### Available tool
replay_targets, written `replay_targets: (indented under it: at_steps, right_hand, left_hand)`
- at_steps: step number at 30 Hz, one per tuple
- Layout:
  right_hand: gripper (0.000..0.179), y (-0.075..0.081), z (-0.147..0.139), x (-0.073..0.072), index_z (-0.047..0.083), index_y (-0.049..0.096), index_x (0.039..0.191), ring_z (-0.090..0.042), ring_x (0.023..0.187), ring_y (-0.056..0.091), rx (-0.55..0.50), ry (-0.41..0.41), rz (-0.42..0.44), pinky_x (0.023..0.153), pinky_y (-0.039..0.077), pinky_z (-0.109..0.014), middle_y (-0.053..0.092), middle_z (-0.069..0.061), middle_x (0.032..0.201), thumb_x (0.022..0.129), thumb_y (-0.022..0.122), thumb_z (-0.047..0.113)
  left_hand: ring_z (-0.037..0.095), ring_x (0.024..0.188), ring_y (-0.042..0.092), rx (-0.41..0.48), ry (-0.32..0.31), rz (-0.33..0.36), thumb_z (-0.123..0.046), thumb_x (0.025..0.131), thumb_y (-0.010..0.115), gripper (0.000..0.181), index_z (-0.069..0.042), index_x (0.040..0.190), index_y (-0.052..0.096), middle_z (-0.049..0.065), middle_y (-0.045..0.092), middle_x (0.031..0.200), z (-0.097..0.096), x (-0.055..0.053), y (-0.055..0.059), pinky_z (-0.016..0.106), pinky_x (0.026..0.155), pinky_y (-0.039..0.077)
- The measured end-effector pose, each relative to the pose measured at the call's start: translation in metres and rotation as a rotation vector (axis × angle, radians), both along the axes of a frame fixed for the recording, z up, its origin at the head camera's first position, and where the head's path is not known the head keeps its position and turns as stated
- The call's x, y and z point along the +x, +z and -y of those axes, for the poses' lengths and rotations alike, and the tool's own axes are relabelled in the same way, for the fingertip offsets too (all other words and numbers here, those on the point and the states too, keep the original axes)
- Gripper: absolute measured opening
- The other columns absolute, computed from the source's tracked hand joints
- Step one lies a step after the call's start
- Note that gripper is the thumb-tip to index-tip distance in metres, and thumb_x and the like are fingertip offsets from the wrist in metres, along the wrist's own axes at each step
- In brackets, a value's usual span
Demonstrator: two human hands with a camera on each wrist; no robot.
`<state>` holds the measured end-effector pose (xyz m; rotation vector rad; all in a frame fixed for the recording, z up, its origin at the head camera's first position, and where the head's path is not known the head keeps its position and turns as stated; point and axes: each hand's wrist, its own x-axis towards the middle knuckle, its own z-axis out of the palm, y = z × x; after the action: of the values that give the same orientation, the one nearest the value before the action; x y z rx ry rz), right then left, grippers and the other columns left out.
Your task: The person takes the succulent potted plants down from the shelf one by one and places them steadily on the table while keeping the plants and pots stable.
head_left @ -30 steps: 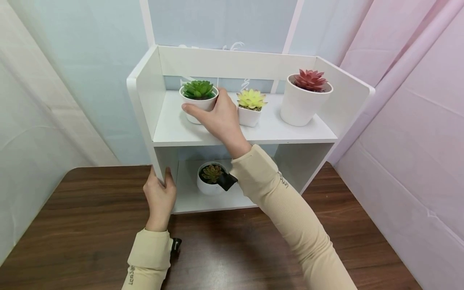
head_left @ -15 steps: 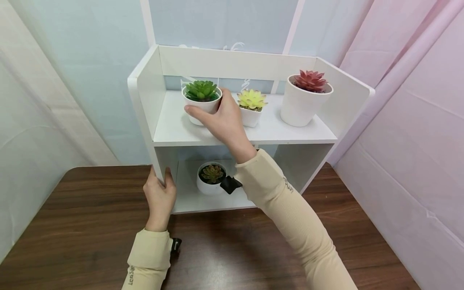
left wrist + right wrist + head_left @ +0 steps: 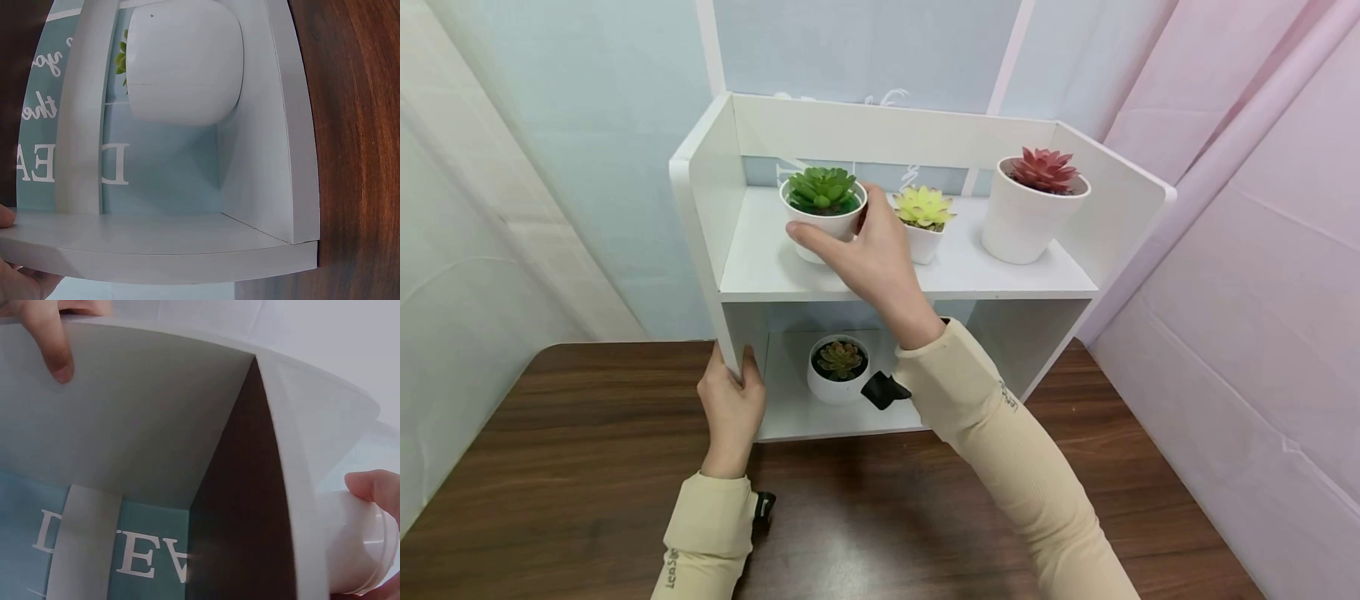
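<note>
Step in hand: the green potted plant (image 3: pixel 822 200) is, it seems, being positioned on the upper board (image 3: pixel 760 279); whether it is being set down or lifted cannot be told.
Right hand (image 3: pixel 880 254): it is being clamped on the plant's white pot, the thumb being laid across the front.
Left hand (image 3: pixel 730 406): the left side panel of the white shelf unit (image 3: pixel 713 192) is being pinched, presumably for steadiness.
Green potted plant: it is being held roughly upright at the board's left part; contact beneath its base is not being clearly shown.
Neighbours: the yellow-green plant (image 3: pixel 923 218) is being partly covered by the right hand; the red plant (image 3: pixel 1035 204) is being supported farther right.
Next move: a level pot is probably being called for, with firm base contact before any release and the yellow-green plant being left unbumped.
</note>
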<state>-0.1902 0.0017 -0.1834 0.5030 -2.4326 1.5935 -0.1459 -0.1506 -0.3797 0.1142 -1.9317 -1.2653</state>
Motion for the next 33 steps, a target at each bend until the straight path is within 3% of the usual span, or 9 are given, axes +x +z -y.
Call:
replay_targets:
  at_steps: [13,20,27,33]
  right_hand:
    - [0.071,0.001,-0.01,0.015,0.013,0.045,0.134,-0.015,0.095,0.047,0.022,0.02,-0.026,0.08,0.04,-0.029,0.056,0.002,0.115,0.076,0.078,0.038]
    - [0.072,-0.001,-0.014,0.024,0.011,0.045,0.135,-0.009,0.103,0.054,-0.019,0.066,-0.055,0.091,0.045,-0.029,0.057,0.002,0.123,0.076,0.08,0.033]
    - [0.068,-0.006,-0.018,0.033,0.01,0.048,0.132,-0.008,0.106,0.058,-0.052,0.088,-0.073,0.094,0.045,-0.025,0.057,0.001,0.124,0.076,0.081,0.029]
    - [0.067,-0.01,-0.023,0.043,0.011,0.048,0.132,-0.01,0.107,0.058,-0.072,0.126,-0.075,0.095,0.046,-0.03,0.057,0.001,0.124,0.076,0.08,0.027]
  left_hand:
    - [0.043,0.105,0.062,0.0,0.0,-0.003,0.001,0.093,0.053,0.03,0.007,0.123,0.057,0.029,0.063,0.116,0.0,-0.001,0.0,0.059,0.08,0.049]
    - [0.041,0.104,0.063,0.003,0.008,0.009,0.0,0.093,0.053,0.03,0.005,0.122,0.057,0.027,0.064,0.115,0.0,0.0,0.001,0.058,0.08,0.049]
    - [0.043,0.103,0.062,0.002,0.019,-0.012,0.002,0.093,0.052,0.028,0.007,0.12,0.058,0.028,0.065,0.113,-0.001,-0.001,0.0,0.06,0.08,0.048]
    - [0.043,0.102,0.063,-0.001,0.02,-0.003,0.001,0.093,0.052,0.027,0.006,0.119,0.059,0.028,0.065,0.113,-0.001,0.0,0.0,0.06,0.079,0.049]
